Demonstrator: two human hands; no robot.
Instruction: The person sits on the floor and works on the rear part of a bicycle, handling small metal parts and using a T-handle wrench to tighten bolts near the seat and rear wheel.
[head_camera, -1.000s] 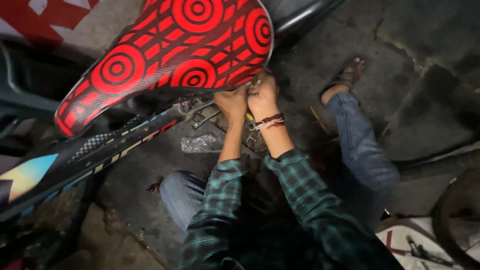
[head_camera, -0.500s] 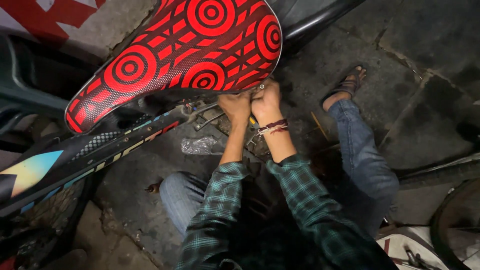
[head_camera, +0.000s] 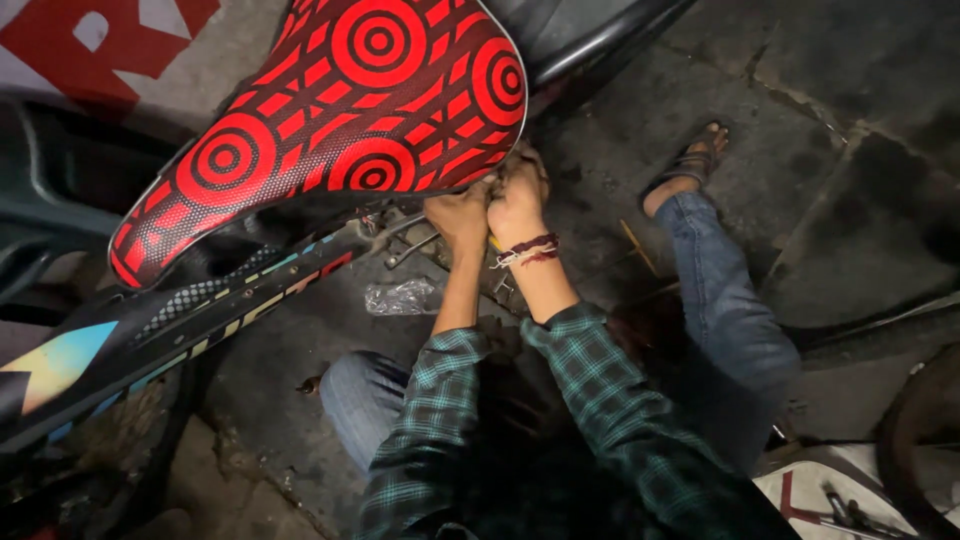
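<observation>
While the person crouches on the cracked grey concrete floor (head_camera: 800, 90), both hands are pressed together just under the rear edge of the red-and-black bicycle saddle with its ring pattern (head_camera: 330, 120), a little above the middle of the frame. The left hand (head_camera: 458, 218) is curled into a tight grip on something beneath the saddle; what it has hold of is hidden by the fingers and the saddle's edge. The right hand (head_camera: 518, 200) sits against it, touching, also closed, with a sliver of yellow showing below its heel that I cannot make out. A red and white thread band (head_camera: 525, 250) wraps the right wrist. Bare metal saddle rails (head_camera: 405, 240) show just left of the hands.

Running from there to the lower left of the frame is the black bicycle frame tube with coloured stripes (head_camera: 150, 335). On the floor below the hands lies a crumpled clear plastic bag (head_camera: 400, 297). Green checked shirt sleeves (head_camera: 600, 400) fill the lower middle, blue jeans (head_camera: 730, 320) the right, ending in a sandalled foot (head_camera: 690, 165) at the upper right.
</observation>
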